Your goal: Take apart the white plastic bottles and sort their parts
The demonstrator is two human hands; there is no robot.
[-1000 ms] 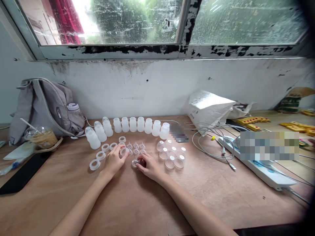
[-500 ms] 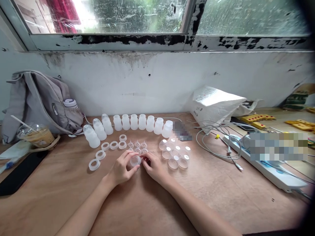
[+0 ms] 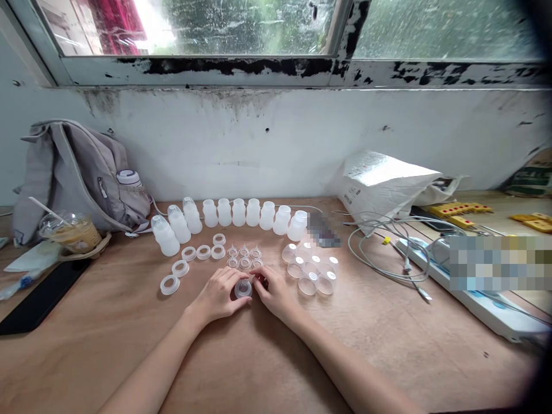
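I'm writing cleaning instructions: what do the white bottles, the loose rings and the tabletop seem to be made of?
White bottles: probably frosted, matte plastic, judging by cloudy, translucent walls.
Loose rings: likely smooth plastic, translucent with faint highlights; silicone is possible.
Tabletop: apparently wood or wood-look board, low sheen, with brown, streaky mottling.

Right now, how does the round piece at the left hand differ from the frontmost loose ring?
The round piece sits between the left hand's thumb and fingers; the frontmost loose ring lies on the table with no hand on it.
The round piece's centre looks filled by something clear; the loose ring's centre is open, showing wood.
Shared: both are round and translucent.
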